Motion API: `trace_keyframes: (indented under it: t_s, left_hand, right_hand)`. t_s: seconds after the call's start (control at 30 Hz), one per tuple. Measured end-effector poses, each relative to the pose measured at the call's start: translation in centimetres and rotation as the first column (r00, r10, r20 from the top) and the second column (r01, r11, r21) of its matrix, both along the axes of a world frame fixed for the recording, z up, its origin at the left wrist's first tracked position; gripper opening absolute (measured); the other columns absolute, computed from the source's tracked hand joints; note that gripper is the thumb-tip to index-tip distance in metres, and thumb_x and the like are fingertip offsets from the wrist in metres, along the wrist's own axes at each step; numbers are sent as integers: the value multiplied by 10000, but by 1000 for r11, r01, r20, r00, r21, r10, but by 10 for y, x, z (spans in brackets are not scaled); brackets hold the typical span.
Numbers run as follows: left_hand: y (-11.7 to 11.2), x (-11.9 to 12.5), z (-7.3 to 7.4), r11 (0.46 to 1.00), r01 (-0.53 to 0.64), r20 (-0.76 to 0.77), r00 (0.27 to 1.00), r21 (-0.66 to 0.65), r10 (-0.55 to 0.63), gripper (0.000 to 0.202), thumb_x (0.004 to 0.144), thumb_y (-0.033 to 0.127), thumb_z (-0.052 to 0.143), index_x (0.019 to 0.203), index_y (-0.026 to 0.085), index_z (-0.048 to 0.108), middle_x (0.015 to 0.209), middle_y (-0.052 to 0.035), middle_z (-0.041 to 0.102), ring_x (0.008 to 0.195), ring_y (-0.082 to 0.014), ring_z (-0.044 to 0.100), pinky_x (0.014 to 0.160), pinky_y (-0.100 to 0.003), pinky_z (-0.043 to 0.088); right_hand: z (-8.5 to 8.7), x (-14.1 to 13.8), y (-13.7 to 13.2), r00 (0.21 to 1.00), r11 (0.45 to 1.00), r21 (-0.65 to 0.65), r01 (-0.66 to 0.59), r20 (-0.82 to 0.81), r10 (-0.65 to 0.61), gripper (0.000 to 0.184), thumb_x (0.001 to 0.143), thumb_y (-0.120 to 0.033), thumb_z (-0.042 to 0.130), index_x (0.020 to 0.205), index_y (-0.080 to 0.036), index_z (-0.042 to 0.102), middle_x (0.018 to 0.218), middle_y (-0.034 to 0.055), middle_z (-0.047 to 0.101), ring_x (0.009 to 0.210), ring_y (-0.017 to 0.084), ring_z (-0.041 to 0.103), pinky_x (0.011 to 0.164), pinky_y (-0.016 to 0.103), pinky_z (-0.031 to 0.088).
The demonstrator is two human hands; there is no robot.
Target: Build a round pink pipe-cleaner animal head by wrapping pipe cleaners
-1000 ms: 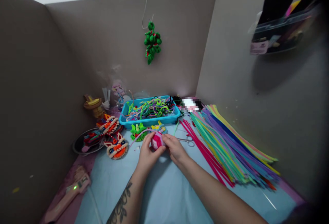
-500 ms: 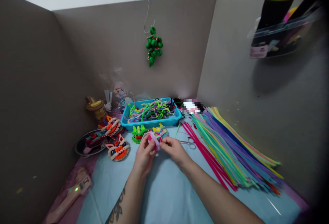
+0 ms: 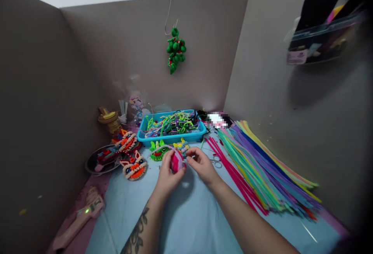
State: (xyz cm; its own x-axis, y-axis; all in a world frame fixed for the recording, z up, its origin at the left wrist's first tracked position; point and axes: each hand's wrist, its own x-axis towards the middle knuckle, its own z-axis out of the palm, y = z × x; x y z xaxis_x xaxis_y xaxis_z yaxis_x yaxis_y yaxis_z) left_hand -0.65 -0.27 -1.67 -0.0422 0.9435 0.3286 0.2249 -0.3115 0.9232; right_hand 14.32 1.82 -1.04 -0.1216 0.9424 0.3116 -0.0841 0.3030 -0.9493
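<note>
I record the thumb and fingers of the left hand point(image 3: 169, 174) clamped around a small, rounded magenta-and-lilac piece of fuzzy stems point(image 3: 176, 163), held above the table, roughly centred before the wearer. The thumb bears on its near side; the fingers wrap its left flank. The right hand point(image 3: 202, 165) is raised just beside it, index finger curled towards the thumb. From my remote station I cannot tell whether those two tips meet or pinch a fine strand. A loose pale-lilac strip point(image 3: 163, 146) arches off the piece to the left.

I assess the piece as light, soft-faced and slightly springy, with little tendency to slip; heavy pressure would probably crush the pile or distort its round form. I judge the sound hold to be across the rounded sides, thumb opposite fingers, clear of the loose strip.

Beyond the fingers I note a green fuzzy animal figure point(image 3: 157, 152) and a yellow-and-blue fuzzy figure point(image 3: 182, 147), with metal scissors point(image 3: 217, 164) partly hidden behind the right hand. Behind the figures stands a bright blue plastic tray point(image 3: 189, 136) of tangled stem offcuts. To the right lie straight magenta stems point(image 3: 236, 176) and a thick multicoloured bundle of stems point(image 3: 266, 172); at far left, a pale pink glue gun point(image 3: 84, 215) shows a lit green lamp.
</note>
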Motion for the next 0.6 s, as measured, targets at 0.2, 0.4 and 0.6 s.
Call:
trace_keyframes:
  t_s: [0.2, 0.4, 0.6]
  left_hand:
    - [-7, 7, -3, 990, 85, -196, 979, 108, -63, 666, 618, 78, 584, 1264, 185, 460, 1278, -125, 483, 1223, -292, 426, 1058, -459, 289]
    - [-8, 9, -2, 989, 82, -229, 972, 124, -52, 613, 649, 101, 600, 1243, 184, 471, 1255, -132, 493, 1204, -295, 435, 1035, -456, 314]
    - [-10, 8, 5, 975, 171, -202, 969, 143, -140, 693, 651, 68, 584, 1309, 214, 419, 1302, -107, 474, 1221, -275, 430, 1048, -426, 306]
  right_hand:
    - [6, -2, -5, 987, 994, 105, -21, 163, 3, 107, 744, -192, 586, 848, -207, 605, 937, 45, 525, 867, 183, 515, 647, 259, 395]
    - [6, -6, -3, 999, 999, 38, 1, 39, -3, 95, 707, -204, 589, 640, -197, 522, 839, 27, 489, 852, 183, 481, 696, 271, 390]
    - [-1, -2, 4, 974, 983, -160, -87, -219, 50, 161, 737, -285, 611, 646, -185, 524, 700, -10, 473, 695, 137, 446, 649, 254, 370]
